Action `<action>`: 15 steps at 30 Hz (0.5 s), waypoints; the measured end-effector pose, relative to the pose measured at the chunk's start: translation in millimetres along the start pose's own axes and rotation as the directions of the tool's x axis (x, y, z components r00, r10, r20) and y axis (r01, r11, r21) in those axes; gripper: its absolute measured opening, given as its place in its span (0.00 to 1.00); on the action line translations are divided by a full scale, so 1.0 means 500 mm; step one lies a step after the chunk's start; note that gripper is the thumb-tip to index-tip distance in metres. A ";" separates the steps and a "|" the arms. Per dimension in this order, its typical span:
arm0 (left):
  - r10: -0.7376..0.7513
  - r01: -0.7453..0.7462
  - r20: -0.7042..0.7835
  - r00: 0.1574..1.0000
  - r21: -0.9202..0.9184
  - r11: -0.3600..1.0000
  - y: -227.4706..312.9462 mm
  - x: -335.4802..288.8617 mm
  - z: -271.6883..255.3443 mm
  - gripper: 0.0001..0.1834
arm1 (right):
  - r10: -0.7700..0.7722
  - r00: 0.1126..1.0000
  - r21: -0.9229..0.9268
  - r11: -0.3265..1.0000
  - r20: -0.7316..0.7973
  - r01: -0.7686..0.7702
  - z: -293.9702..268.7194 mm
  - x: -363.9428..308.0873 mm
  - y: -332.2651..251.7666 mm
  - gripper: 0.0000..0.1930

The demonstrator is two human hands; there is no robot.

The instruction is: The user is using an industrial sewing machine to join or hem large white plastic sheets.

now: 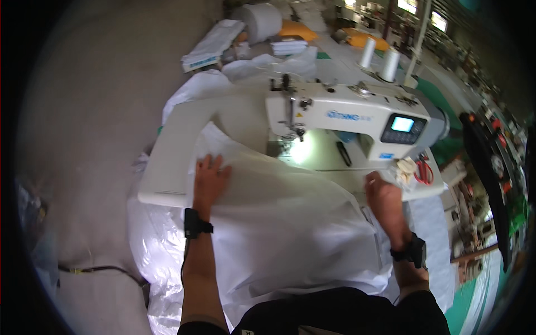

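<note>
Some wht sheeting (279,206) drapes over pale sewing tbl (173,151), cluttered wkshop (469,61) bhnd.

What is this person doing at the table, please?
A person is handling a large white sheet at a sewing machine. The left hand rests on the sheet's left part. The right hand is curled near its right edge; whether it holds anything is unclear. The machine's screen is lit, and red-handled scissors lie beyond the right hand.
</note>
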State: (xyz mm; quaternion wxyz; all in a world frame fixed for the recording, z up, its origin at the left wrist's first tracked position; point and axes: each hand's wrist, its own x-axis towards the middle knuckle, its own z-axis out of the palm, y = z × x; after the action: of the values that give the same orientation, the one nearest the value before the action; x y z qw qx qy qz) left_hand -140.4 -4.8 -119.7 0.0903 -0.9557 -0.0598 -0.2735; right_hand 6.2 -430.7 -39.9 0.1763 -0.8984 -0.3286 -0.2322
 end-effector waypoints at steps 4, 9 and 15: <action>-0.273 0.272 0.007 0.962 -0.108 0.956 0.002 0.014 0.017 0.21 | 0.262 0.783 -0.304 0.948 0.565 -0.098 0.051 -0.117 -0.010 0.26; -0.262 0.266 0.047 0.964 -0.145 0.953 0.002 0.020 0.006 0.23 | 0.003 0.995 0.011 1.000 -0.098 -0.002 0.186 -0.202 0.056 0.08; -0.207 0.226 0.131 0.970 -0.156 0.962 -0.002 0.022 0.008 0.23 | 0.250 0.743 0.689 0.280 0.620 -0.669 0.003 -0.173 0.115 0.12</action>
State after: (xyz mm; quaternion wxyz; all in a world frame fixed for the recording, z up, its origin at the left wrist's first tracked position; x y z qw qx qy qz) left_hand -129.2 -2.2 -117.0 -0.0253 -0.9616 -0.1458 -0.2313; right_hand -13.2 -515.6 -96.7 0.6081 -0.7477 -0.1443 0.2241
